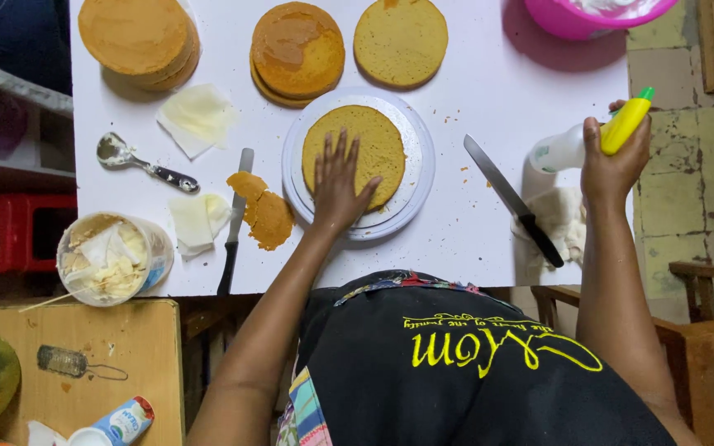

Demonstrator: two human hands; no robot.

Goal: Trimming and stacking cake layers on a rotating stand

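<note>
— What's on the white table (473,99)?
— My left hand (339,186) lies flat, fingers spread, on the cake layer (373,136) on the turntable (419,165).
— Right?
— My right hand (613,161) grips the spray bottle (576,142); tilted, it could drip, I'd say.

Home kitchen or small home bakery, set up for cake making. White work table (473,74) dusted with crumbs, round sponge layers (299,49) laid out, one on white turntable (411,177). Long knife (512,198), palette knife (235,219), metal scoop (138,161), open tub of cream (109,258), pink bowl (572,18). Worn, cracked floor tiles (687,132), wooden chair (704,330), cluttered shelf at side.
</note>
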